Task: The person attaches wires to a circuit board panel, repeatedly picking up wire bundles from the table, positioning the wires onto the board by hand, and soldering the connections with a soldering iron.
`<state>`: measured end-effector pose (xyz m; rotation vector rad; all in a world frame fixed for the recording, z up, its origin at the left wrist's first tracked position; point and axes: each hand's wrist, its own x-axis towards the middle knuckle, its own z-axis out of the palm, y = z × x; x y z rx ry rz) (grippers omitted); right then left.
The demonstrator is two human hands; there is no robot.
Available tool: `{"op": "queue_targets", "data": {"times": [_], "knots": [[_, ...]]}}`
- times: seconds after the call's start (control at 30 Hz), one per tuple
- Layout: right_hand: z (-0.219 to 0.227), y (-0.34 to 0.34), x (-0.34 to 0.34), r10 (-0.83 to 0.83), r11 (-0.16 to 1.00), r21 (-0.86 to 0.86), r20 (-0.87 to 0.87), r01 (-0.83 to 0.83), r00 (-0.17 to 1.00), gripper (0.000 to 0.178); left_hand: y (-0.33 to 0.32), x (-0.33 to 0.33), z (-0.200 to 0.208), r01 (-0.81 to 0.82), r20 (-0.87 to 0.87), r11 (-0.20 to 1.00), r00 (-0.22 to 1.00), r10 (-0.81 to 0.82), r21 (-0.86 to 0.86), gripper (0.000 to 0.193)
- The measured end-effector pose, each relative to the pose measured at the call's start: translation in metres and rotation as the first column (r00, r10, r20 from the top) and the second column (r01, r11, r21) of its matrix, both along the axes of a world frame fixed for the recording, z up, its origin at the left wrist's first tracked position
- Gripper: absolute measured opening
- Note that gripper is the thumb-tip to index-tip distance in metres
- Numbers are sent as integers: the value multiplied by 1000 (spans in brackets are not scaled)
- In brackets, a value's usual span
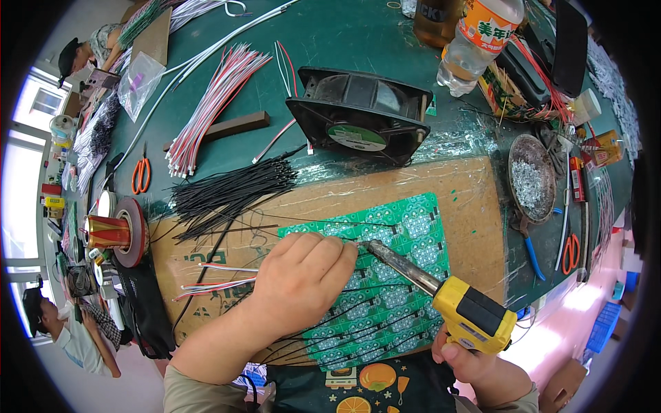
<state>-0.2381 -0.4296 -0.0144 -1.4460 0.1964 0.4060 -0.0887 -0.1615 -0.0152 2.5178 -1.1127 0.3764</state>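
My left hand (pixel 299 275) pinches a thin black wire, mostly hidden by the fingers, over a green circuit board panel (pixel 420 251). In my right hand (pixel 468 358) is a yellow and black soldering gun (pixel 475 313). Its metal tip meets the panel just right of my left fingertips. Several black wires (pixel 372 327) run across the lower rows of the panel. Red and white wires (pixel 220 286) stick out left of my left hand; their other ends are hidden. A bundle of loose black wires (pixel 231 196) lies beyond that hand.
Under the panel is a cardboard sheet (pixel 475 199) on a green table. A black fan (pixel 358 113) stands behind it. Red-white cables (pixel 213 110) and orange scissors (pixel 141 175) lie left; bottles (pixel 475 48), a round pan (pixel 531 179) and blue-handled pliers (pixel 533 258) are right. Two people are far left.
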Motion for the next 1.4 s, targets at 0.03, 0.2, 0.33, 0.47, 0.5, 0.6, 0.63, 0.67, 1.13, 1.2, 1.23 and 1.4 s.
{"op": "queue_targets", "data": {"times": [0.03,0.2,0.33,0.47,0.5,0.6,0.63,0.67,1.13,1.2,1.23,1.4], "knots": [[3,1,1,-32,999,11,-22,32,999,50,0,0,1,-1,-5,1000,1000,1,10,25],[-3,-6,-3,32,999,9,40,-33,999,56,0,-1,1,1,-10,1000,1000,-1,26,26],[-6,-6,-7,24,1000,3,80,-24,996,55,0,-1,1,1,-12,999,1000,0,34,27],[-5,-5,-6,24,1000,-12,82,-23,996,54,-1,-2,1,-3,-11,999,1000,3,33,27],[-5,-5,-6,19,1000,-13,88,-18,996,53,-1,-2,1,-1,-5,999,1000,2,32,27],[-6,-6,-4,37,999,-9,78,-36,996,53,-1,-2,0,-3,1,1000,1000,3,31,26],[-6,-7,-4,58,998,-5,65,-58,996,53,-1,-2,0,-4,3,999,1000,4,33,26],[-5,-6,-3,58,998,-4,65,-58,996,53,-1,-2,1,-4,3,999,1000,4,33,26],[-5,-1,-5,-18,999,-31,56,20,998,60,-1,-3,2,-2,-3,999,1000,2,50,28],[-2,-7,-4,-11,1000,-5,24,11,1000,61,-2,-3,2,-3,-4,999,1000,3,46,28],[0,-10,-4,-5,1000,22,-9,5,1000,62,-2,-3,2,-2,-6,999,1000,2,42,29],[13,-8,3,-216,976,36,15,215,976,66,-4,-2,7,6,-10,999,1000,-6,38,28]]}}
